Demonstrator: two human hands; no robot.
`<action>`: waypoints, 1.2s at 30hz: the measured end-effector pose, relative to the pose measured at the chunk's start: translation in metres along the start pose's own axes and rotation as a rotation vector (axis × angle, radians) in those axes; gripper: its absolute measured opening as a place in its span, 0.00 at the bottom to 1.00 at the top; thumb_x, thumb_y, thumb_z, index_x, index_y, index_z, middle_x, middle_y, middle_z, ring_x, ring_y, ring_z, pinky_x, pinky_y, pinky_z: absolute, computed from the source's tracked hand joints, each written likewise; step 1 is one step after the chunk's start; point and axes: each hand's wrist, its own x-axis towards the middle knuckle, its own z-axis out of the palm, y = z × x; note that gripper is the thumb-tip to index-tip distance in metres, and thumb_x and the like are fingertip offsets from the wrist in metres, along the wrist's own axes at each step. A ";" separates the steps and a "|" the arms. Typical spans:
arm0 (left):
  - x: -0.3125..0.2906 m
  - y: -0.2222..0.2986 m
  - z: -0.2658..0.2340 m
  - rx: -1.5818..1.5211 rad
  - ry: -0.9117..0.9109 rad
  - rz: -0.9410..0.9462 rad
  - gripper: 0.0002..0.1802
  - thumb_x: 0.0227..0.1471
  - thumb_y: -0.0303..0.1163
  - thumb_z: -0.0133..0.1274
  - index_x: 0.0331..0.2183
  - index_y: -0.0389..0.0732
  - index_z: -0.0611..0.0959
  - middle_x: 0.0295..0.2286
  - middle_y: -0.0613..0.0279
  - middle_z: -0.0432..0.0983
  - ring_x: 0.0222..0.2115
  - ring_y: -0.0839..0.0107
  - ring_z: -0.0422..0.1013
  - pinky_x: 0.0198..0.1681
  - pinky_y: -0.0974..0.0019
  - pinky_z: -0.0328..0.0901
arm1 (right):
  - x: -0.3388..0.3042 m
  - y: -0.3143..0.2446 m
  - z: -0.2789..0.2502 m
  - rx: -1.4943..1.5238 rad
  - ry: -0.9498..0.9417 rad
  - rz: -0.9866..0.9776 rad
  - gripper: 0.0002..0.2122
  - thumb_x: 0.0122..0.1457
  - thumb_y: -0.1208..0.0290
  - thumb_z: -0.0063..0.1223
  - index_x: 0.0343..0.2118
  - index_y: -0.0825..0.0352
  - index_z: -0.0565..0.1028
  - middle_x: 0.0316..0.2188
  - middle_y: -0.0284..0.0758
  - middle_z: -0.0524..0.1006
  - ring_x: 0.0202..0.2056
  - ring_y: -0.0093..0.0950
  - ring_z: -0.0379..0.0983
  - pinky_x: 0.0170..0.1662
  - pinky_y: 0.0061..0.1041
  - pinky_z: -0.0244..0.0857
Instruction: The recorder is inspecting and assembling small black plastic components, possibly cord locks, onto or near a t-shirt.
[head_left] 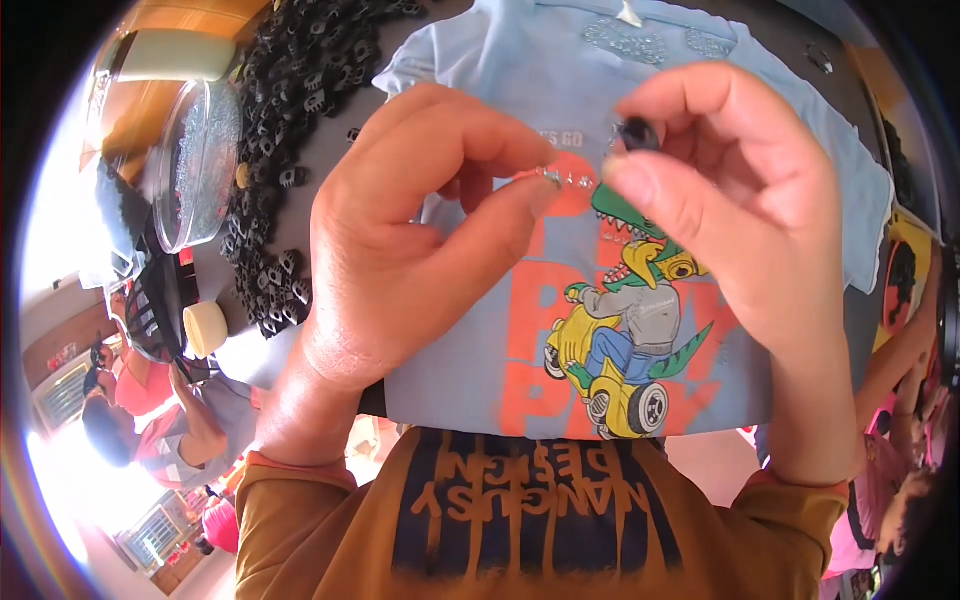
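Note:
My left hand is closed, its thumb and forefinger pinching a short row of small clear beads or rhinestones. The row's free end points toward my right hand, which is closed on a small black claw hair clip between thumb and fingers. The two hands are apart, raised over a light blue T-shirt with a cartoon dinosaur print. Two patches of loose clear rhinestones lie on the shirt's far part. Part of the clip is hidden by my right fingers.
A big heap of black claw clips covers the dark table's left side. Beyond it is a clear tub of rhinestones. A cream roll stands near the left edge. Other people sit at left and right.

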 end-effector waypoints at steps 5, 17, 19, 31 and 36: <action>-0.004 -0.002 -0.004 -0.208 0.048 -0.034 0.08 0.39 0.15 0.52 0.29 0.32 0.76 0.27 0.62 0.67 0.29 0.78 0.63 0.34 0.77 0.57 | -0.001 0.005 0.003 -0.085 -0.129 -0.139 0.13 0.46 0.82 0.57 0.36 0.73 0.71 0.31 0.33 0.70 0.34 0.21 0.66 0.38 0.19 0.61; -0.008 -0.021 -0.002 0.327 0.038 0.436 0.13 0.29 0.17 0.59 0.25 0.37 0.79 0.23 0.61 0.70 0.25 0.69 0.70 0.24 0.72 0.65 | -0.001 0.006 0.006 -0.397 -0.210 -0.304 0.13 0.40 0.85 0.56 0.33 0.74 0.72 0.31 0.37 0.71 0.34 0.28 0.67 0.38 0.23 0.60; -0.006 -0.024 0.014 0.347 0.190 0.543 0.07 0.31 0.30 0.51 0.19 0.41 0.71 0.20 0.62 0.61 0.21 0.64 0.64 0.24 0.64 0.60 | -0.001 0.002 0.008 -0.456 -0.171 -0.313 0.12 0.38 0.86 0.56 0.31 0.73 0.73 0.28 0.37 0.72 0.31 0.28 0.68 0.34 0.22 0.61; -0.018 -0.019 0.023 0.349 0.334 0.577 0.10 0.29 0.31 0.51 0.19 0.36 0.74 0.22 0.60 0.63 0.20 0.68 0.64 0.24 0.67 0.61 | -0.006 0.009 0.004 -0.190 -0.114 -0.127 0.11 0.46 0.85 0.55 0.35 0.75 0.72 0.32 0.36 0.71 0.35 0.25 0.67 0.39 0.20 0.60; -0.002 -0.033 -0.031 0.500 0.308 0.488 0.05 0.34 0.30 0.51 0.21 0.42 0.74 0.22 0.62 0.68 0.23 0.64 0.68 0.24 0.63 0.63 | -0.004 0.008 0.000 -0.093 -0.062 -0.105 0.12 0.49 0.81 0.54 0.38 0.75 0.72 0.33 0.37 0.71 0.33 0.23 0.69 0.38 0.19 0.62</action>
